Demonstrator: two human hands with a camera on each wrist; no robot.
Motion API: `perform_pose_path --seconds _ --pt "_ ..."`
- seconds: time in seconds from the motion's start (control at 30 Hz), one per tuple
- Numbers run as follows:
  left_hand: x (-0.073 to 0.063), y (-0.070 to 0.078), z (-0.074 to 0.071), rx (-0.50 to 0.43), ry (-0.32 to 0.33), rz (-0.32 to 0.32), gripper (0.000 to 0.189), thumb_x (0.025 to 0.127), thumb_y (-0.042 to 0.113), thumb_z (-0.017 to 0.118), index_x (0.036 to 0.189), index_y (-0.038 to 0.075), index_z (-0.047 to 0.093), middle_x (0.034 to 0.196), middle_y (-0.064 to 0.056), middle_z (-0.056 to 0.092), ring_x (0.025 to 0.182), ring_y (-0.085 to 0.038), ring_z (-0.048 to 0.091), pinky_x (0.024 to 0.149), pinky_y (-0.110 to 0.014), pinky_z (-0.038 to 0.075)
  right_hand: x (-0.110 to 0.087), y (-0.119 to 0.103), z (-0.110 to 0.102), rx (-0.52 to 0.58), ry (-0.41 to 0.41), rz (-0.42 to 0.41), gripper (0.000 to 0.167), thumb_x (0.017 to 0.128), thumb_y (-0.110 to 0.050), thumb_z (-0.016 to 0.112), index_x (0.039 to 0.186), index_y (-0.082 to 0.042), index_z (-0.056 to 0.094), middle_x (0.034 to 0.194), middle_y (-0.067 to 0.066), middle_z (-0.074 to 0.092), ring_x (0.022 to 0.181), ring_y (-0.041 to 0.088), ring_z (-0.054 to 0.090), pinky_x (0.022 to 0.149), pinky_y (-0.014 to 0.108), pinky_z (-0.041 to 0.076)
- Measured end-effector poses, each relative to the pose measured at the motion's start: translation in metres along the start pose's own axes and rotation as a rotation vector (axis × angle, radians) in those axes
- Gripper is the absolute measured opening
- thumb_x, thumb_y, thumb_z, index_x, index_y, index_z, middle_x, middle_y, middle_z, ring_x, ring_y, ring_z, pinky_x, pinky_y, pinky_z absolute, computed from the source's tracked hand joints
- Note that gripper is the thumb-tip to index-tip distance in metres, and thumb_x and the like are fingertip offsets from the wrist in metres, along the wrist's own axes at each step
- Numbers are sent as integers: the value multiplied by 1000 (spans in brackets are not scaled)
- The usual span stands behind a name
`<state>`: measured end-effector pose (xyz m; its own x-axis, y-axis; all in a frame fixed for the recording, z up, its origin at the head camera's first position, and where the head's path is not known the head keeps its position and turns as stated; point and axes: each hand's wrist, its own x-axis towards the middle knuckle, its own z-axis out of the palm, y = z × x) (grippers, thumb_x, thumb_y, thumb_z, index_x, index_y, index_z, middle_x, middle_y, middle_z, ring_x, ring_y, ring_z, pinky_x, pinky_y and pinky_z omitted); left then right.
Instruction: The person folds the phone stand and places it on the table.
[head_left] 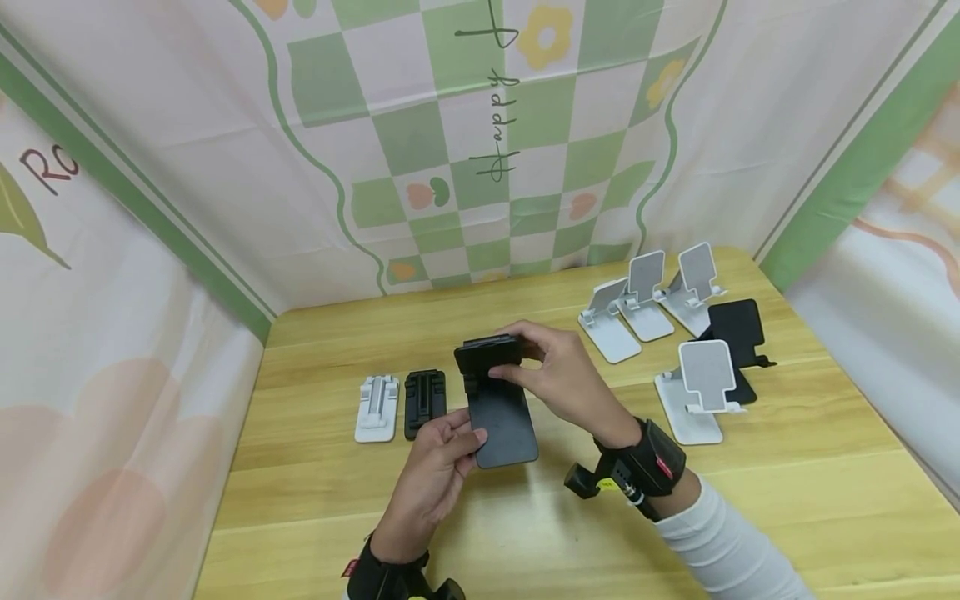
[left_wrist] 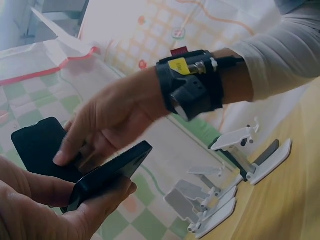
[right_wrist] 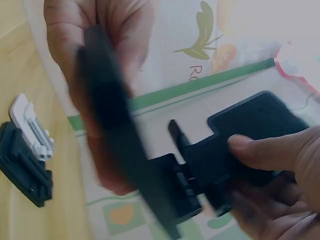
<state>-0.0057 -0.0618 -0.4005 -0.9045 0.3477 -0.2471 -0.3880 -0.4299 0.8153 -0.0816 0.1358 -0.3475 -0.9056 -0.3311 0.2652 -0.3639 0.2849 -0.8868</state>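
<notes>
A black folding phone stand [head_left: 508,429] is held above the table between both hands. My left hand [head_left: 433,468] grips the edge of its flat base, thumb on top. At the far end my right hand [head_left: 561,373] pinches the upper support plate [right_wrist: 260,120] between thumb and fingers. In the right wrist view that plate stands angled away from the base [right_wrist: 112,107], with the hinge between them. Left of the hands, a folded white stand [head_left: 377,410] and a folded black stand [head_left: 425,404] lie side by side on the table.
At the right, a white unfolded stand [head_left: 707,371] stands before a black unfolded one [head_left: 738,329]. Behind them are three more white unfolded stands [head_left: 647,279]. The wooden table [head_left: 315,492] ends at a patterned cloth [head_left: 408,137] at the back.
</notes>
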Motion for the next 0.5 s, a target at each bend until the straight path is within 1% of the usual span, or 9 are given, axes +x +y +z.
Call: perform_pose_path --seconds 0.07,0.17,0.23,0.27,0.3,0.37,0.43,0.5 --pt "1 -1 0 3 4 2 57 100 -9 47 153 -15 26 156 -34 39 142 -34 48 106 -30 52 1 -7 -4 -115 -8 -65 44 83 -16 86 124 -14 70 121 4 73 112 20 71 100 40 60" --pt "2 -2 1 14 9 11 57 100 -9 47 153 -15 27 156 -33 40 142 -33 48 106 -31 52 2 -24 -11 -309 15 -220 48 84 -18 86 128 -12 69 127 5 71 119 22 67 101 42 58" --pt "3 -3 1 21 15 18 56 100 -9 47 153 -14 28 156 -32 41 142 -33 48 106 -32 52 3 -39 -15 -437 34 -315 46 83 -17 86 126 -10 71 126 5 70 120 22 65 99 39 59" --pt "3 -3 1 24 19 22 56 100 -9 47 153 -14 28 156 -31 41 142 -32 48 106 -32 52 4 -46 -16 -489 31 -347 43 83 -16 86 124 -9 72 125 5 70 120 22 65 99 39 59" --pt "3 -3 1 26 21 25 56 100 -9 47 153 -14 28 156 -31 41 142 -32 48 106 -32 52 5 -53 -17 -537 21 -371 40 84 -15 86 121 -9 73 123 5 70 119 22 65 98 38 59" --pt "4 -4 1 32 24 32 56 100 -9 46 153 -14 28 156 -31 41 142 -33 48 106 -32 52 7 -65 -17 -620 -10 -389 36 84 -13 85 118 -9 75 119 5 71 116 22 66 95 37 60" --pt "5 -5 1 34 28 34 55 101 -8 47 153 -13 29 156 -31 42 142 -33 48 106 -32 52 10 -73 -15 -683 -41 -388 30 84 -11 85 113 -9 76 113 3 72 111 21 67 91 36 62" --pt "5 -6 2 34 34 33 55 101 -8 47 153 -13 29 156 -31 42 142 -33 48 106 -32 52 11 -76 -13 -724 -57 -378 23 85 -8 83 108 -11 78 107 1 72 106 19 68 86 35 63"
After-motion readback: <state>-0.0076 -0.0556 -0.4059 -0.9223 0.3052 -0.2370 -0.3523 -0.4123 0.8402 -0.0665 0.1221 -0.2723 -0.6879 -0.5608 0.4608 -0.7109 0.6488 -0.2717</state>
